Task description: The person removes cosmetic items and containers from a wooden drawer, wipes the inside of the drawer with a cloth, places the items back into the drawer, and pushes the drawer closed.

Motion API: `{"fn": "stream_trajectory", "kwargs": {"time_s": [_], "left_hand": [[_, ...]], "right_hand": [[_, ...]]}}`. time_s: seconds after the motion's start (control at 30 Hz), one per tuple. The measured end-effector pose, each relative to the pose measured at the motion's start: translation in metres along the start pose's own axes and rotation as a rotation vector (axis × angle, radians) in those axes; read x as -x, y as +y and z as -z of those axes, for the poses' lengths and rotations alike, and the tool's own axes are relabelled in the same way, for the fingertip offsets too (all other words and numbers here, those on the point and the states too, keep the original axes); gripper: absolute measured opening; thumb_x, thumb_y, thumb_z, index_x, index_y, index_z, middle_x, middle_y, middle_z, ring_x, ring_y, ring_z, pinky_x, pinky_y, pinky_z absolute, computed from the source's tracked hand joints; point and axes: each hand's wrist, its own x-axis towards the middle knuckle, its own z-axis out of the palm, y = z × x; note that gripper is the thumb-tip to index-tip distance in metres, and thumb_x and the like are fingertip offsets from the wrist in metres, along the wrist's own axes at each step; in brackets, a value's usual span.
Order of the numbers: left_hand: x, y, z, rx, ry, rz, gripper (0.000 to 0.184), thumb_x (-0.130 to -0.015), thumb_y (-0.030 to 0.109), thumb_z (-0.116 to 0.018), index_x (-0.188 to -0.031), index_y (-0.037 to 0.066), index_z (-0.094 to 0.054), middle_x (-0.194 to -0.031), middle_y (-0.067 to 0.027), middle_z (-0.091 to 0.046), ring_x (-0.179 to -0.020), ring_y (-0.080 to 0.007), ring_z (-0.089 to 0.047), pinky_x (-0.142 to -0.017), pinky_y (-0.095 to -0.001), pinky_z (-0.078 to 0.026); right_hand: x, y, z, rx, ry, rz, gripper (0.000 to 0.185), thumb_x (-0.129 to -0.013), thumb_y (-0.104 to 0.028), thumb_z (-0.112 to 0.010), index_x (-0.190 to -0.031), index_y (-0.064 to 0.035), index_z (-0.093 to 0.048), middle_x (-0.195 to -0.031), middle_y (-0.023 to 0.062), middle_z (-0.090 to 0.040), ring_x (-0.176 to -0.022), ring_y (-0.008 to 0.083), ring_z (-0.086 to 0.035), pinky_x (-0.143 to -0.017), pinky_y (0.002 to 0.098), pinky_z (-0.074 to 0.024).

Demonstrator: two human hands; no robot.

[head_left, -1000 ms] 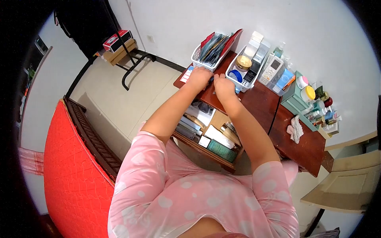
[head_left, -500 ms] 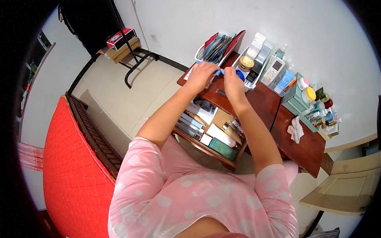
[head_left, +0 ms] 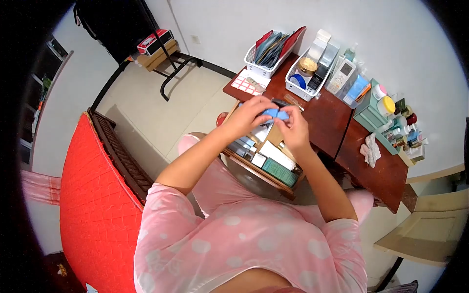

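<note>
Both hands hold a small light-blue item (head_left: 276, 114) between them, above the open drawer (head_left: 276, 184). My left hand (head_left: 250, 117) grips its left side with bent fingers. Its right side is pinched in my right hand (head_left: 294, 125). What the blue item is, I cannot make out. Just behind the hands, a dark object (head_left: 280, 102) lies at the edge of the brown desk (head_left: 321, 119). A sheet with red-edged squares (head_left: 247, 84) rests on the desk's left end. Inside the drawer are a green box (head_left: 279, 171), a white box and several tubes.
At the desk's back stand a white basket of packets (head_left: 261, 70), another with jars (head_left: 301, 91), a remote control (head_left: 340, 75) and a green organizer (head_left: 370, 116) with bottles. A crumpled white cloth (head_left: 371, 150) lies on the right. A red mattress (head_left: 100, 205) is at the left.
Both hands have come back from the desktop toward the body with the blue item, now above the drawer. The sheet with squares is uncovered.
</note>
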Motion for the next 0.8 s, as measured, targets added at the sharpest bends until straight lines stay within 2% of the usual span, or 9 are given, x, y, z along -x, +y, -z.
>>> {"fn": "stream_trajectory", "kwargs": {"time_s": [0.03,0.13,0.27,0.3,0.4,0.53,0.57,0.7,0.8], "left_hand": [[0.008,-0.003,-0.004,0.038,-0.027,0.020,0.034,-0.085,0.006,-0.070,-0.118,0.005,-0.064,-0.114,-0.0127,-0.060,-0.108,-0.0297,-0.058,-0.093,-0.0369,-0.048],[0.028,-0.020,-0.020,0.040,-0.136,0.108,0.033,-0.085,0.006,-0.070,-0.118,0.006,-0.065,-0.113,-0.0124,-0.061,-0.107,-0.0301,-0.059,-0.092,-0.0371,-0.048],[0.043,-0.041,-0.039,0.000,-0.198,0.096,0.033,-0.083,0.006,-0.070,-0.116,0.007,-0.066,-0.111,-0.0130,-0.064,-0.102,-0.0327,-0.062,-0.087,-0.0398,-0.051],[0.046,-0.055,-0.046,-0.031,-0.198,0.034,0.032,-0.082,0.006,-0.069,-0.114,0.008,-0.066,-0.109,-0.0128,-0.065,-0.102,-0.0335,-0.062,-0.087,-0.0407,-0.051],[0.048,-0.071,-0.054,-0.087,-0.225,0.027,0.031,-0.082,0.007,-0.069,-0.113,0.008,-0.067,-0.107,-0.0113,-0.066,-0.102,-0.0336,-0.062,-0.086,-0.0410,-0.051],[0.053,-0.088,-0.057,-0.183,-0.265,0.018,0.030,-0.084,0.013,-0.069,-0.113,0.011,-0.068,-0.111,-0.0096,-0.066,-0.102,-0.0325,-0.062,-0.089,-0.0415,-0.049],[0.056,-0.092,-0.057,-0.214,-0.275,0.013,0.029,-0.083,0.014,-0.069,-0.113,0.012,-0.068,-0.111,-0.0089,-0.067,-0.102,-0.0319,-0.062,-0.090,-0.0416,-0.049],[0.068,-0.104,-0.063,-0.300,-0.270,0.109,0.025,-0.083,0.015,-0.069,-0.108,0.017,-0.070,-0.107,-0.0032,-0.067,-0.106,-0.0270,-0.060,-0.097,-0.0430,-0.043],[0.078,-0.113,-0.068,-0.364,-0.253,0.099,0.026,-0.083,0.016,-0.069,-0.108,0.018,-0.069,-0.107,-0.0022,-0.066,-0.110,-0.0267,-0.059,-0.101,-0.0480,-0.040]], "right_hand": [[0.006,0.019,-0.006,-0.076,0.001,0.025,0.028,-0.084,-0.003,-0.072,-0.104,-0.0023,-0.054,-0.091,0.0109,-0.063,-0.079,0.0150,-0.065,-0.068,0.0308,-0.0518],[0.025,0.052,-0.017,-0.205,-0.005,-0.097,0.027,-0.084,-0.003,-0.073,-0.100,-0.0020,-0.051,-0.091,0.0084,-0.061,-0.079,0.0142,-0.062,-0.068,0.0285,-0.0496],[0.036,0.099,-0.034,-0.177,-0.003,-0.297,0.027,-0.083,-0.004,-0.074,-0.098,-0.0034,-0.051,-0.090,0.0065,-0.056,-0.080,0.0148,-0.056,-0.069,0.0327,-0.0471],[0.039,0.103,-0.037,-0.126,0.011,-0.312,0.023,-0.085,0.002,-0.071,-0.096,-0.0029,-0.052,-0.092,0.0054,-0.060,-0.086,0.0101,-0.060,-0.068,0.0256,-0.0471],[0.043,0.122,-0.048,0.012,0.003,-0.153,0.022,-0.085,0.002,-0.070,-0.097,-0.0022,-0.051,-0.091,0.0056,-0.060,-0.085,0.0105,-0.060,-0.070,0.0286,-0.0483],[0.042,0.119,-0.061,0.021,0.018,-0.106,0.025,-0.081,-0.001,-0.073,-0.095,-0.0022,-0.051,-0.083,0.0135,-0.059,-0.075,0.0230,-0.061,-0.066,0.0367,-0.0476],[0.041,0.118,-0.063,0.092,-0.001,-0.145,0.025,-0.081,-0.004,-0.073,-0.093,-0.0040,-0.052,-0.077,0.0157,-0.060,-0.071,0.0290,-0.063,-0.065,0.0407,-0.0478],[0.034,0.112,-0.068,0.409,-0.085,-0.160,0.023,-0.081,-0.009,-0.072,-0.092,-0.0053,-0.052,-0.077,0.0203,-0.063,-0.076,0.0427,-0.062,-0.065,0.0494,-0.0471],[0.032,0.125,-0.073,0.397,-0.098,-0.020,0.023,-0.078,-0.003,-0.073,-0.089,-0.0039,-0.054,-0.076,0.0202,-0.063,-0.075,0.0406,-0.062,-0.068,0.0464,-0.0481]]}}
